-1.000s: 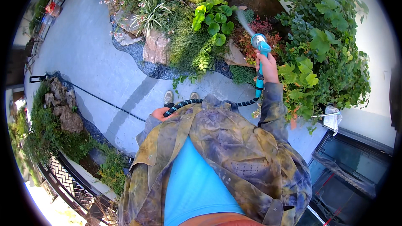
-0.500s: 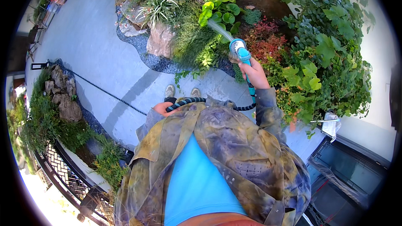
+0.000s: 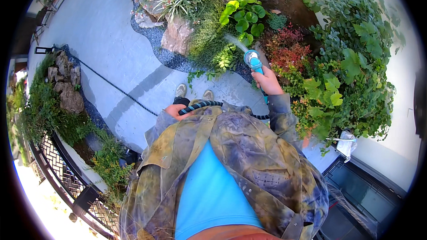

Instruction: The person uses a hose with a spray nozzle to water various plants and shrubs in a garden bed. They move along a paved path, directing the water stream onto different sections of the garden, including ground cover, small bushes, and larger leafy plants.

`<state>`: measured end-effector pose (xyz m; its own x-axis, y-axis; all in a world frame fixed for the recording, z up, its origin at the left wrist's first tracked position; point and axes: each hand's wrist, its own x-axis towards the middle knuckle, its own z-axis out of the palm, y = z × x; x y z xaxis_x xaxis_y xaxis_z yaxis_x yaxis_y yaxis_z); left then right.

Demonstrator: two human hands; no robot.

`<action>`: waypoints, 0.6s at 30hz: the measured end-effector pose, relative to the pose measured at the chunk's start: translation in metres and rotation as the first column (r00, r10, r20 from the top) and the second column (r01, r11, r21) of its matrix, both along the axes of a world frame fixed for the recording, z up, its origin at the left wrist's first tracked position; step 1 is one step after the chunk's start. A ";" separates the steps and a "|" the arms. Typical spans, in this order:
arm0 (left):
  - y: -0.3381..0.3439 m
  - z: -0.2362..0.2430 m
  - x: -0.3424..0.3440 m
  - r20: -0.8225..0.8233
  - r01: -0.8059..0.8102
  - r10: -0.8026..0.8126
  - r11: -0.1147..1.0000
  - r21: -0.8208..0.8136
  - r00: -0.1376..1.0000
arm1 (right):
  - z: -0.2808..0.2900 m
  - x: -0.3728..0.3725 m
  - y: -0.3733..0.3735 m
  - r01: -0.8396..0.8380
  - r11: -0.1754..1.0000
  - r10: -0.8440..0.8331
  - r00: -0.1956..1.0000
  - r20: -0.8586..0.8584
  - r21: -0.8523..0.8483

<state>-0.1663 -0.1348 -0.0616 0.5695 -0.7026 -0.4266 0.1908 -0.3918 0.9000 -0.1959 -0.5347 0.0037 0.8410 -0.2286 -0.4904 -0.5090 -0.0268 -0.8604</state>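
Note:
My right hand (image 3: 268,81) is wrapped round the handle of a turquoise and white hose nozzle (image 3: 254,60). A short, blurred jet of water (image 3: 236,43) leaves its head toward low green plants and a clump of round-leaved bright green plants (image 3: 244,14). At my waist, my left hand (image 3: 175,110) is closed round a black hose with light blue flecks (image 3: 202,104). That hose crosses in front of my jacket and comes up below my right hand. My left fingers are partly hidden by the hose and sleeve.
Rocks (image 3: 177,35) and a grey gravel strip (image 3: 156,50) edge the bed ahead. Along the grey paving (image 3: 106,40) on the left lies a thin dark hose (image 3: 116,87). Leafy vines (image 3: 356,62) fill the right side by a white wall; a railing (image 3: 66,169) curves at lower left.
My right hand has drawn slightly back and down with the nozzle. The water jet looks shorter and fainter, and the whole view has shifted slightly.

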 end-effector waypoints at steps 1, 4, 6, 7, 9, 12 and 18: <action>0.002 -0.004 -0.002 0.020 0.001 -0.001 1.000 0.011 1.000 | -0.006 -0.003 0.001 0.041 0.999 -0.041 0.999 -0.008 -0.027; 0.006 -0.017 -0.007 -0.064 -0.028 0.029 0.999 0.022 0.997 | -0.014 -0.006 0.003 -0.034 0.990 0.022 0.996 -0.090 -0.138; 0.007 -0.018 -0.009 -0.106 -0.040 0.041 0.999 0.016 0.993 | -0.013 -0.001 0.011 -0.137 0.987 0.132 0.989 -0.065 -0.080; 0.002 -0.012 -0.008 -0.095 -0.039 0.040 0.999 0.007 0.995 | -0.007 0.004 0.017 -0.190 0.980 0.187 0.981 -0.048 -0.052; -0.006 0.005 -0.005 -0.073 -0.034 0.035 0.999 0.016 0.997 | 0.007 0.013 0.027 -0.155 0.982 0.162 0.985 0.063 -0.107; -0.008 0.017 -0.002 -0.024 -0.017 0.019 0.997 0.080 1.000 | 0.004 0.024 0.030 -0.064 0.977 0.096 0.984 0.150 -0.202; -0.003 0.005 -0.005 0.070 -0.027 0.019 0.994 0.106 0.997 | 0.003 0.028 0.036 -0.159 0.985 0.166 0.980 0.109 -0.072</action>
<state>-0.1715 -0.1373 -0.0566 0.6154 -0.6414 -0.4581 0.1404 -0.4827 0.8645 -0.1676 -0.4989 0.0066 0.9188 -0.1115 -0.3786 -0.3924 -0.1567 -0.9063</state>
